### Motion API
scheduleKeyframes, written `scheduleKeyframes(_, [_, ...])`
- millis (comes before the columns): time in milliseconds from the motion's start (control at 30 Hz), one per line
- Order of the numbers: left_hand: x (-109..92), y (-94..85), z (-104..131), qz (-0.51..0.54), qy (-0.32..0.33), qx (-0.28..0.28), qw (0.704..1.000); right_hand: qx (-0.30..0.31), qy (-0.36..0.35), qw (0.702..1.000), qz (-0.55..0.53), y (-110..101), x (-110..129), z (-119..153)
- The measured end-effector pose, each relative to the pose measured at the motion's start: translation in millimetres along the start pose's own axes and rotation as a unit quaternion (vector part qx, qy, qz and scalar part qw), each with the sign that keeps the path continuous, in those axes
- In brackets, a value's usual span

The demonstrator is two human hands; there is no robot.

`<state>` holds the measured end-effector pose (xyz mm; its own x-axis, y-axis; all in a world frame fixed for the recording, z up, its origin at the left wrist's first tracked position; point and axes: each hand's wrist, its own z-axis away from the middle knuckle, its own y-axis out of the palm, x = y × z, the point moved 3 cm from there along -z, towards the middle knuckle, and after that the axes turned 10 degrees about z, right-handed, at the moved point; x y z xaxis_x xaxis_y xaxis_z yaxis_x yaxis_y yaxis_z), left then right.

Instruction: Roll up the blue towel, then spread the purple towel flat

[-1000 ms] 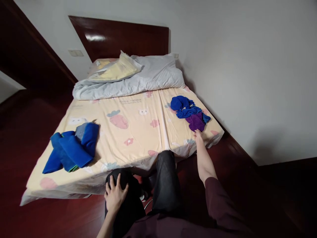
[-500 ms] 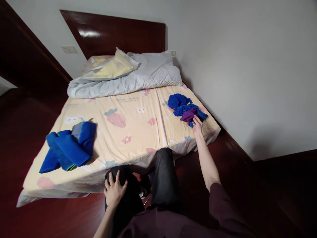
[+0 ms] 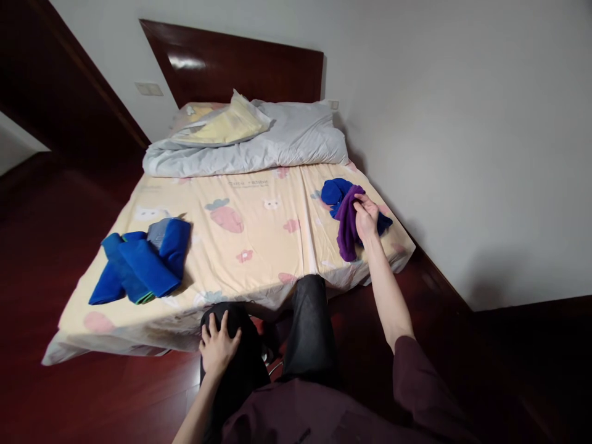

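The right hand (image 3: 365, 217) is stretched out over the far right corner of the bed (image 3: 259, 259), its fingers pinched on the upper edge of a purple cloth (image 3: 346, 227), which hangs limp from the grip with its lower end draping down to the patterned sheet. Just behind it, touching or nearly so, lies a crumpled heap of blue cloths (image 3: 333, 190), part of it hidden by the hand. The purple cloth looks like a small towel or rag: light, soft and quite without stiffness, so it folds wherever it is not supported and should not slip from a pinch; a hold on one edge or corner lets it fall open, while a hold in the middle would leave it bunched. It seems unlikely to be harmed by handling, though it may catch and drag the blue pieces beside it if their folds are tangled together. The left hand (image 3: 217, 346) rests flat and loose on the person's left knee, fingers spread, holding nothing. Well apart, on the left side of the bed, sits a group of folded blue towels (image 3: 141, 262), and a rumpled grey duvet (image 3: 259, 139) with a yellow pillow is piled against the dark headboard (image 3: 240, 68).
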<state>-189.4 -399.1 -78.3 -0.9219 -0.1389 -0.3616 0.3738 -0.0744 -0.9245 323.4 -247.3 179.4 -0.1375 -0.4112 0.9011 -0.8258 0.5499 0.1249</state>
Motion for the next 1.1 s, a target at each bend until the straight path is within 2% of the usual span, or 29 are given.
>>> scheduleKeyframes(100, [-1, -2.1, -2, 0.030, 0.005, 0.000, 1.000, 0.018, 0.006, 1.000, -0.010, 33, 15, 30])
scheduleKeyframes(167, [-4, -6.1, 1, 0.075, 0.018, -0.008, 0.997, 0.037, 0.027, 0.999, -0.018, 55, 18, 65])
scheduleKeyframes(267, [-20, -18.1, 17, 0.213, 0.063, -0.016, 0.975, 0.101, 0.048, 0.994, 0.014, 87, 19, 140])
scheduleKeyframes(400, [-60, -43.9, 57, 0.440, 0.106, -0.026, 0.891, 0.214, -0.016, 0.968, 0.127, 128, 27, 261])
scheduleKeyframes(467, [-77, -56.8, 70, 0.492, 0.122, -0.048, 0.860, 0.235, -0.033, 0.962, 0.136, 143, 33, 314])
scheduleKeyframes(567, [-85, -72.3, 73, 0.489, 0.145, -0.116, 0.852, 0.259, -0.057, 0.956, 0.124, 155, 42, 368])
scheduleKeyframes(633, [-81, -79.6, 70, 0.468, 0.156, -0.148, 0.857, 0.272, -0.078, 0.950, 0.135, 156, 45, 384])
scheduleKeyframes(700, [-76, -85.0, 68, 0.456, 0.161, -0.146, 0.863, 0.268, -0.094, 0.946, 0.159, 153, 45, 386])
scheduleKeyframes(833, [-72, -96.2, 74, 0.457, 0.164, -0.096, 0.869, 0.232, -0.115, 0.942, 0.214, 144, 37, 377])
scheduleKeyframes(967, [-75, -113.6, 85, 0.473, 0.144, -0.032, 0.869, 0.207, -0.177, 0.926, 0.262, 142, 33, 376])
scheduleKeyframes(1100, [-77, -133.9, 93, 0.487, 0.143, 0.040, 0.861, 0.212, -0.196, 0.918, 0.272, 143, 33, 377])
